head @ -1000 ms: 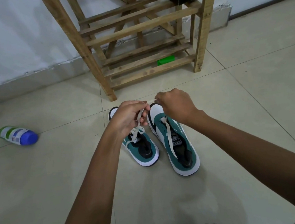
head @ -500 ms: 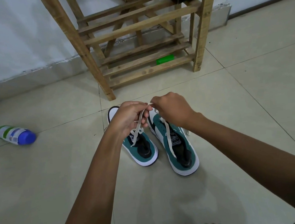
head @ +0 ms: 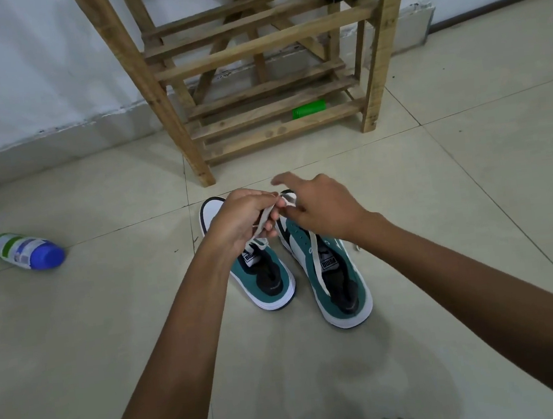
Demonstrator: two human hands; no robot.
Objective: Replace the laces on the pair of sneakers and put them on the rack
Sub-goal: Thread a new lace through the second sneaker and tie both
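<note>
Sneakers (head: 295,269), 2 of them in green and white, stood side by side on the pale tiled floor (head: 110,331) just in front of the wooden rack (head: 249,40), which backed onto a white wall (head: 27,65). From your head camera, your left hand (head: 242,220) pinched the beige lace (head: 264,219) above the left shoe. Your right hand (head: 319,208) touched it with curled fingers, index extended. A blue-capped bottle (head: 26,250) lay well apart to your left.

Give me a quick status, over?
Left hand pinching lace, right hand at it too. Both sneakers on floor, rack ahead. Nothing in the way.
</note>
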